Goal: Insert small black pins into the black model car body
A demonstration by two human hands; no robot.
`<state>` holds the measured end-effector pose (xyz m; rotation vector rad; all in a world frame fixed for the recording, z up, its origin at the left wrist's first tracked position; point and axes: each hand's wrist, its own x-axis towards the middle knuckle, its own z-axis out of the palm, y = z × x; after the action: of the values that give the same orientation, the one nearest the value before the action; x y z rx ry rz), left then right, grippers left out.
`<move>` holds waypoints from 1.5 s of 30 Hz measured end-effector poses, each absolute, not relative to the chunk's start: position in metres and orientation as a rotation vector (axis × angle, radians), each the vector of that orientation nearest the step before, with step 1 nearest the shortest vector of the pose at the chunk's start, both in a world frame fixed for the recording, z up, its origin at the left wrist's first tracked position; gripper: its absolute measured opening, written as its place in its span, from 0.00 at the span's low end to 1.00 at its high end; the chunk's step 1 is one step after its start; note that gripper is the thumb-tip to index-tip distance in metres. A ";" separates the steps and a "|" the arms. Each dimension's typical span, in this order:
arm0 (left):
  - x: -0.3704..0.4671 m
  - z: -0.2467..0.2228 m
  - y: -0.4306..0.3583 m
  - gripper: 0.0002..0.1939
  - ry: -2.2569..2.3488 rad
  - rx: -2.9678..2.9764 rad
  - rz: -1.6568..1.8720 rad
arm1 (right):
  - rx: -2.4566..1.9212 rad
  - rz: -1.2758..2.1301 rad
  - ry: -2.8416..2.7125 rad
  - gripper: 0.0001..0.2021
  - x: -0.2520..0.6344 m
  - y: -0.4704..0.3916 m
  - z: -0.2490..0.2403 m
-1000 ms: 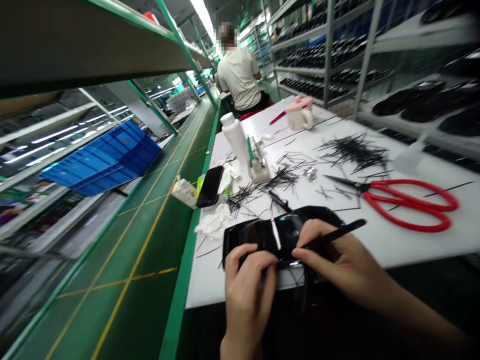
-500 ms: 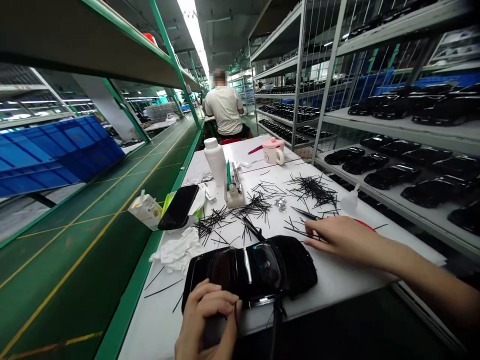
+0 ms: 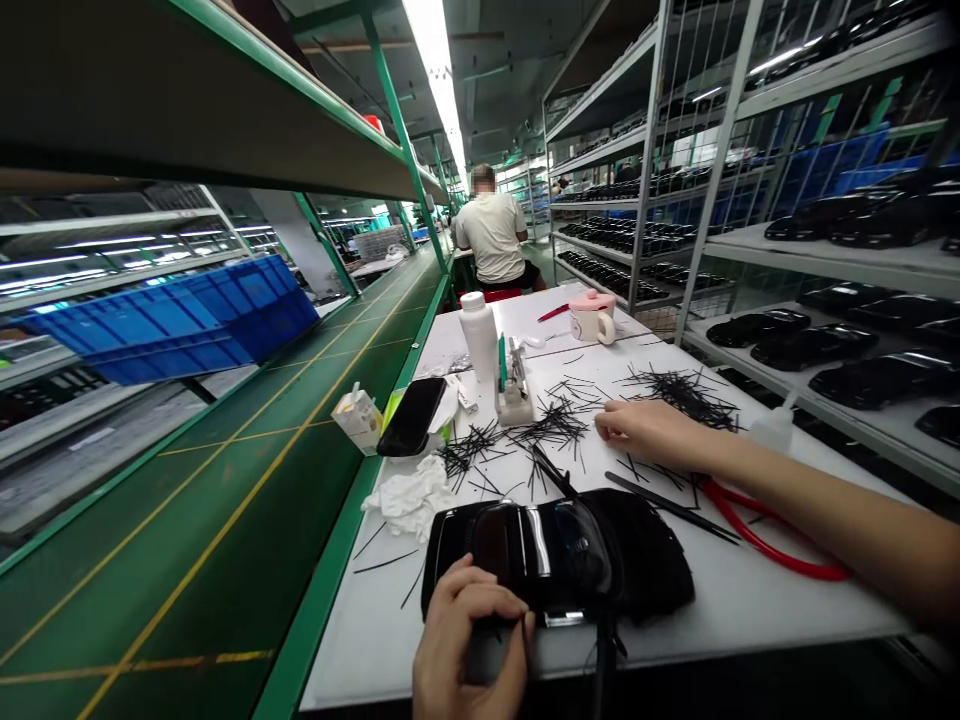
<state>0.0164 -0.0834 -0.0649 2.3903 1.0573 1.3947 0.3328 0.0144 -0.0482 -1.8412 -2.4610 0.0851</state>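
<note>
Black stick (image 3: 667, 506) from right hand (image 3: 651, 435) to table (image 3: 757, 610)

Ceiling lt (image 3: 439, 75), grn conveyor belt (image 3: 210, 500) L, metal racks (image 3: 739, 248) R, wht table (image 3: 750, 612) btwn

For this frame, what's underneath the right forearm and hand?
Part of a red handle shows on the near side of the right forearm, and black strips show around the right hand. Whatever lies directly beneath is covered.
</note>
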 end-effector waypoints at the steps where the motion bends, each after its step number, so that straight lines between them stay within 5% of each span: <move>1: 0.017 -0.065 -0.084 0.11 1.058 2.381 1.401 | -1.845 0.073 -2.449 0.08 0.334 0.013 -0.052; 16: 0.041 -0.055 -0.088 0.13 0.847 2.040 1.505 | -1.744 0.232 -2.219 0.11 0.323 -0.002 -0.046; 23: 0.078 -0.038 -0.094 0.06 0.963 1.620 1.450 | -1.033 1.319 -1.715 0.15 0.292 -0.063 -0.007; 28: 0.088 -0.034 -0.098 0.09 0.999 1.537 1.347 | -0.964 1.683 -1.476 0.15 0.280 -0.077 -0.022; 45: 0.095 -0.031 -0.103 0.17 0.993 1.520 1.340 | -0.955 1.802 -1.377 0.17 0.276 -0.084 -0.025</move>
<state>0.0950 -0.1035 -0.0311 1.5201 0.9930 1.3396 0.2763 -0.0837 -0.0250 -0.9552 -1.3772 1.8017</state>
